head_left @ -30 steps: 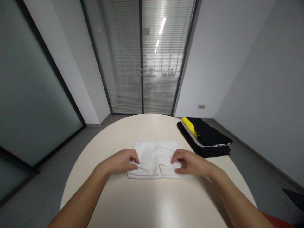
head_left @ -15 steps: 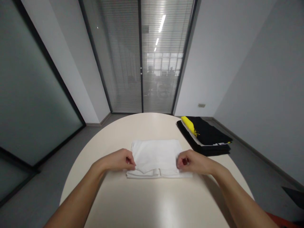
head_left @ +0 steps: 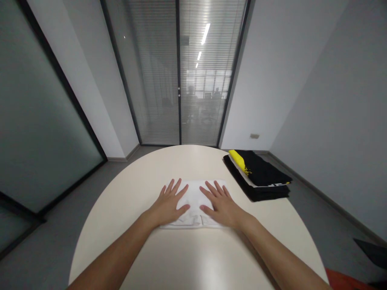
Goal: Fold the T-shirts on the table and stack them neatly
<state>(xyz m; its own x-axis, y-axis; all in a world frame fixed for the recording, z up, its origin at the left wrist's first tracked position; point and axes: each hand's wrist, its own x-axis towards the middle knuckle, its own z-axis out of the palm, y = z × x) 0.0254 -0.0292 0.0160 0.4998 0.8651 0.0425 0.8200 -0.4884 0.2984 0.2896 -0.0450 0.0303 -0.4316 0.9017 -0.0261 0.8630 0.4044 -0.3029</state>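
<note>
A folded white cloth (head_left: 194, 197), possibly a garment, lies flat on the pale table in front of me. My left hand (head_left: 169, 204) rests on its left part, fingers spread and pointing away from me. On the right part lies my right hand (head_left: 222, 204), likewise flat with its fingers apart. Between the two thumbs a strip of the cloth shows, with small creases and a short seam near its front edge. The cloth's side edges are mostly covered by my hands.
Folded black clothes (head_left: 261, 171), with a yellow patch on top, are stacked at the table's right rim. The round table (head_left: 163, 257) has a curved edge. Beyond it stand a glass partition with blinds (head_left: 199, 112) and grey walls. Something red (head_left: 344, 280) shows at the lower right.
Both hands have left the cloth's side edges, where their fingers were curled, and moved inward onto its top. Their fingers have opened and spread flat.
</note>
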